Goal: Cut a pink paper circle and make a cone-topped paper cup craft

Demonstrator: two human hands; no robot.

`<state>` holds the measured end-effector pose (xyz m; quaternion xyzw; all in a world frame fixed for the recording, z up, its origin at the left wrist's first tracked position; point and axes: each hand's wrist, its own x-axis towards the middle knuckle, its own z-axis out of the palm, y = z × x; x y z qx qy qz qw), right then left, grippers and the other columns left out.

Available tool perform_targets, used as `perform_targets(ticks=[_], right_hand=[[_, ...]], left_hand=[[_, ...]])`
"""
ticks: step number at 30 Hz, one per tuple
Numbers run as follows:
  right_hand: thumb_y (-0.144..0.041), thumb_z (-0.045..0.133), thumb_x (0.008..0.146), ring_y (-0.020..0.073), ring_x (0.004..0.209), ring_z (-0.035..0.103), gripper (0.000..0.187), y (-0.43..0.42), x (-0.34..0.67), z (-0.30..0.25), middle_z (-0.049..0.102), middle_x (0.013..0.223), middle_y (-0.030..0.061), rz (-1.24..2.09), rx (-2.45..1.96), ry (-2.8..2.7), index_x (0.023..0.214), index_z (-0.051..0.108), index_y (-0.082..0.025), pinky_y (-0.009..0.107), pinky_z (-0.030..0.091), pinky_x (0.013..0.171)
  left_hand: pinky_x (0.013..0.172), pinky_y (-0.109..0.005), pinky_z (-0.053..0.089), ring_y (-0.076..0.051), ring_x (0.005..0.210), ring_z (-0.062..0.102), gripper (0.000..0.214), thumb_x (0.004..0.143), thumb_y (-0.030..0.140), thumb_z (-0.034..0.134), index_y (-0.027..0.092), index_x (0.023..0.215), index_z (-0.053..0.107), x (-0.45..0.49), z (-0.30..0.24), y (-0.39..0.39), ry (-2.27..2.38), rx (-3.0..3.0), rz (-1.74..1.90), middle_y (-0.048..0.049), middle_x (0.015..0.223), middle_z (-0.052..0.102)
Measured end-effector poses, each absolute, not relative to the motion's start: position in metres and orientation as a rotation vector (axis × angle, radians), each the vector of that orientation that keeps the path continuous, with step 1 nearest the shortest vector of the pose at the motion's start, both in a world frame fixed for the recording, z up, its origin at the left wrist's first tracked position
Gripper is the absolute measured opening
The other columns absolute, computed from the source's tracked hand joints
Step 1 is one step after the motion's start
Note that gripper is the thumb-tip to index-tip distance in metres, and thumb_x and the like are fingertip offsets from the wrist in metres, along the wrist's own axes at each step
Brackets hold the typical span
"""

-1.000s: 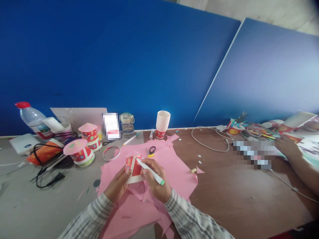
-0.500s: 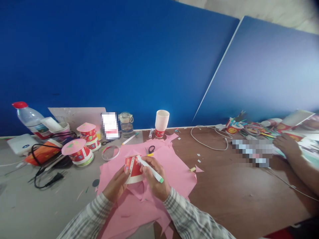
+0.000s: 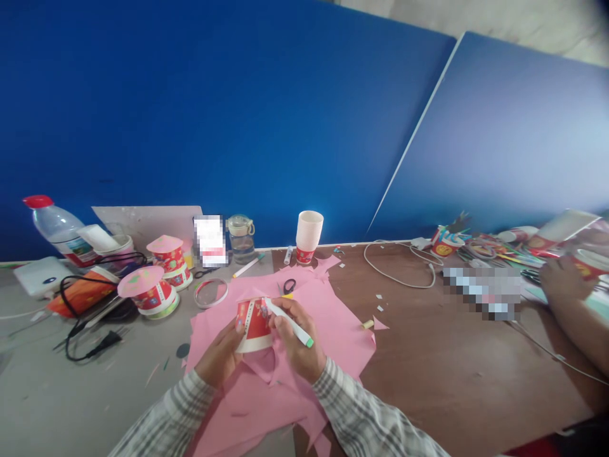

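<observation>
My left hand is closed on the left side of a red and white paper cup, held above the pink paper. In my right hand is a white marker with a green end, its other end against the cup's upper right edge. The marker's tip is too small to make out. Just behind the cup lie scissors with dark handles, partly on the pink paper.
Left stand two decorated cups with pink paper tops, a black cable and a bottle. A stack of paper cups stands at the back. At right, a co-worker's hand is near colored strips.
The cup in my left hand has turned slightly, showing more of its printed side. My right hand with the marker has barely shifted. The co-worker's hand moved right and a cup appears beside it.
</observation>
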<state>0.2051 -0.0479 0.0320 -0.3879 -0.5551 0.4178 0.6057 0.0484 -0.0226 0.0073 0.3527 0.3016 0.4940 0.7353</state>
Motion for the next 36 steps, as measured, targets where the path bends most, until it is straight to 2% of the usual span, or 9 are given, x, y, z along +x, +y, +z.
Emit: perform_targets(ticks=[7,16,23,28,36], right_hand=[[-0.034,0.054,0.08,0.0131,0.055,0.057,0.025,-0.048,0.205,0.036,0.063,0.07,0.0007,1.013,-0.915,-1.24,0.099,0.06,-0.019,0.022,0.049,0.051],[-0.033,0.055,0.078,0.0153,0.061,0.06,0.025,-0.046,0.205,0.035,0.064,0.069,0.0012,1.015,-0.951,-1.213,0.098,0.061,-0.018,0.023,0.05,0.055],[-0.031,0.055,0.078,0.015,0.058,0.059,0.024,-0.048,0.204,0.035,0.064,0.067,0.0012,1.017,-0.937,-1.219,0.097,0.061,-0.017,0.025,0.05,0.055],[-0.03,0.054,0.08,0.0145,0.057,0.057,0.023,-0.05,0.204,0.034,0.063,0.067,0.0006,1.023,-0.915,-1.24,0.098,0.06,-0.018,0.024,0.049,0.056],[-0.028,0.052,0.082,0.0168,0.065,0.06,0.023,-0.059,0.203,0.04,0.063,0.072,0.0008,0.912,-0.918,-1.376,0.102,0.059,-0.021,0.026,0.05,0.062]], left_hand=[[0.077,-0.046,0.042,-0.034,0.09,0.052,0.036,0.061,0.03,0.06,0.015,0.094,0.061,0.048,0.006,-0.022,0.635,0.747,1.099,-0.0142,0.093,0.066],[0.077,-0.045,0.043,-0.034,0.091,0.053,0.032,0.06,0.031,0.061,0.015,0.087,0.064,0.049,0.009,-0.022,0.591,0.727,1.123,-0.0126,0.091,0.068],[0.078,-0.048,0.043,-0.034,0.091,0.052,0.031,0.065,0.028,0.056,0.014,0.092,0.061,0.048,0.008,-0.022,0.534,0.675,1.117,-0.0134,0.091,0.067],[0.075,-0.048,0.044,-0.035,0.09,0.053,0.037,0.062,0.031,0.057,0.012,0.094,0.06,0.047,0.011,-0.022,0.555,0.655,1.107,-0.0156,0.091,0.067],[0.076,-0.048,0.043,-0.034,0.093,0.051,0.036,0.067,0.029,0.053,0.014,0.098,0.058,0.046,0.009,-0.022,0.537,0.68,1.065,-0.0151,0.096,0.065]])
